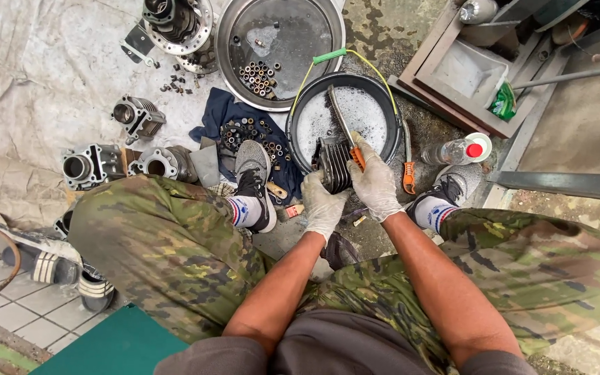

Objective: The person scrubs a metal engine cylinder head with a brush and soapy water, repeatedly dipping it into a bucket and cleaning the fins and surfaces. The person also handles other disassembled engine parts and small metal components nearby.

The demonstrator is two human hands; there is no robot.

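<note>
Head view: 1 black bucket (383,90) of suds at 12 o'clock, 1 round metal pan (314,28) at 11, 3 spare cylinders (92,165) at 9. Finned cylinder (333,165), dark and ribbed, sits over the bucket rim, lower part hidden by gloves. Left hand (323,205) clamps it; right hand (375,183) grips a brush (345,125), bristles hard to see.

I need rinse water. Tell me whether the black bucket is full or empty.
Partly full: the black bucket holds foamy liquid, its inner wall showing above the foam. The left hand holds a finned cylinder at its rim.
</note>
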